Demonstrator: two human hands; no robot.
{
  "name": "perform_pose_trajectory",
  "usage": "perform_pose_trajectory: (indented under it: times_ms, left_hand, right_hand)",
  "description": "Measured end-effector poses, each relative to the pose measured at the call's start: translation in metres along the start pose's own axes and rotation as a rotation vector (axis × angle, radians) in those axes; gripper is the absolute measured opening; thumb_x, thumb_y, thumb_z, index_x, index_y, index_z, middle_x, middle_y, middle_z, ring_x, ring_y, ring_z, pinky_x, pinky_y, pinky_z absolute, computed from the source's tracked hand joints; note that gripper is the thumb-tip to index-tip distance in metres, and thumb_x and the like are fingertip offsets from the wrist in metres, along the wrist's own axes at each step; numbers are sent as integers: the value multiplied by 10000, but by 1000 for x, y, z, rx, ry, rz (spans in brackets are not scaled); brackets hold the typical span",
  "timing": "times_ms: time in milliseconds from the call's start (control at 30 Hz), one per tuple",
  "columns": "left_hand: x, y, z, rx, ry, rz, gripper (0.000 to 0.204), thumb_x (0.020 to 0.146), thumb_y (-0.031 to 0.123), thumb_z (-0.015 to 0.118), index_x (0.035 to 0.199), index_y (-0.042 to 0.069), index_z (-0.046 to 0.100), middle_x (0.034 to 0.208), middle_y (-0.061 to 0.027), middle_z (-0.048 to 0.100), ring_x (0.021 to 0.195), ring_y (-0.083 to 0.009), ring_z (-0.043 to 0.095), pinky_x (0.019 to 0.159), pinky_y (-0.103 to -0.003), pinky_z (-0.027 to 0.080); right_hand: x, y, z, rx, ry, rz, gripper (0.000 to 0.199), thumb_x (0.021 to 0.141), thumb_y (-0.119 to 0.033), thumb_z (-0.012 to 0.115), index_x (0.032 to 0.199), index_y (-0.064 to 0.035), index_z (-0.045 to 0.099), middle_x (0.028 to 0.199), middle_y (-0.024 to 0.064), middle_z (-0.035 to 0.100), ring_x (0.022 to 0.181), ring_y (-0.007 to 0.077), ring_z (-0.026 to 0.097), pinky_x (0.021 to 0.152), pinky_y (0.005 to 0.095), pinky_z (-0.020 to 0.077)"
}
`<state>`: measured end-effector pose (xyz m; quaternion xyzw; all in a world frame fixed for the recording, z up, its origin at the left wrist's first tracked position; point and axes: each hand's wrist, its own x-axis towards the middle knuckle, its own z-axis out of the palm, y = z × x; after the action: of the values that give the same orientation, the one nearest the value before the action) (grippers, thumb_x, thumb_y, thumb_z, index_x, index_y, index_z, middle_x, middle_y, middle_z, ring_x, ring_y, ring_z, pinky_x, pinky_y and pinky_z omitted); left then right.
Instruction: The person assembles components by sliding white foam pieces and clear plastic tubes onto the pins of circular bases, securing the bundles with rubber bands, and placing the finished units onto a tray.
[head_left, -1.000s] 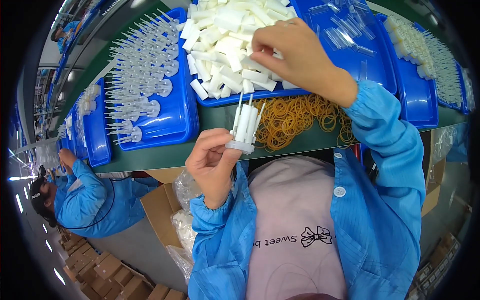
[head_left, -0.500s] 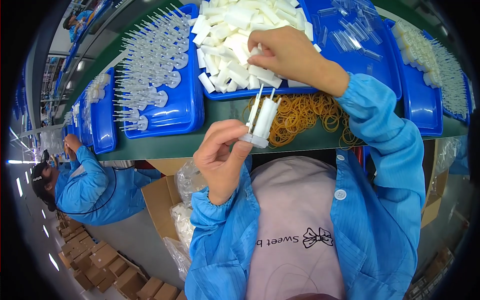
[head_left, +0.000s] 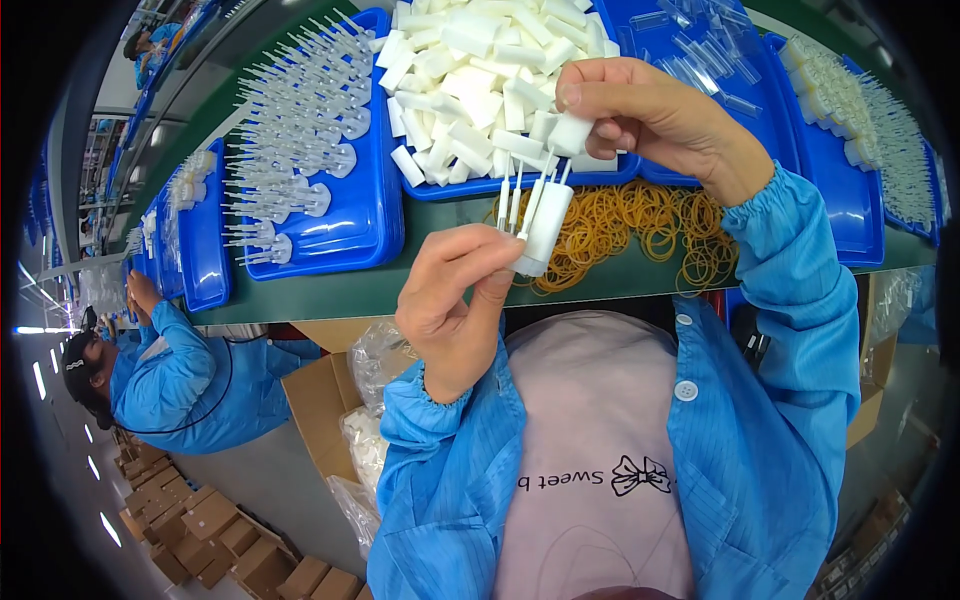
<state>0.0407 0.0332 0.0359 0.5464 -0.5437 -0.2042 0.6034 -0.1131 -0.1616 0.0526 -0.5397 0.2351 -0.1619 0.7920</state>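
In my left hand (head_left: 455, 305) is a translucent plastic base (head_left: 527, 266) with several thin pins, pinched between thumb and fingers. One white foam block (head_left: 549, 222) is seated on pins at its right side, the pin tips showing above it. Thumb and fingers of my right hand (head_left: 665, 118) grip another white foam block (head_left: 571, 135), held at the tips of the pins; whether a pin has entered it I cannot tell. Just beyond my hands, a blue tray (head_left: 500, 187) holds a heap of white foam blocks (head_left: 470, 90).
Amber rubber bands (head_left: 630, 230) lie on the green table (head_left: 340, 292). Left stands a blue tray (head_left: 365, 235) of pinned bases (head_left: 300, 130); right, a blue tray (head_left: 770, 140) of clear tubes (head_left: 705, 60). A co-worker (head_left: 190, 380) sits at the left, beside an open carton (head_left: 320, 400).
My right hand has come away from the heap, toward me and to the right, with a foam block. My left hand has tilted the pinned base and brought it slightly right.
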Motion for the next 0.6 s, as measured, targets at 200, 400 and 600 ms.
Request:
perform_pose_trajectory:
  times_ms: [200, 400, 600]
  left_hand:
    - [7, -3, -3, 215, -112, 255, 298, 646, -69, 687, 923, 40, 698, 897, -75, 638, 792, -232, 590, 685, -313, 477]
    - [7, -1, -11, 284, -204, 414, 385, 523, -38, 687, 896, 57, 709, 887, -58, 649, 777, -237, 590, 663, -316, 484]
    - [7, 4, -6, 258, -229, 413, 367, 513, -23, 690, 869, 58, 715, 879, -60, 653, 770, -235, 591, 652, -311, 489]
  right_hand:
    - [-4, 1, -3, 73, -131, 24, 230, 851, -245, 662, 931, -43, 587, 683, -38, 524, 513, 2, 429, 501, 171, 349]
    - [-24, -29, 6, -221, -250, 126, 340, 841, -313, 667, 953, 2, 606, 706, 36, 606, 539, 19, 489, 468, 136, 353]
    - [-26, -17, 4, -428, -132, -22, 312, 858, -347, 645, 807, -39, 634, 697, -21, 580, 582, 23, 452, 510, 177, 333]
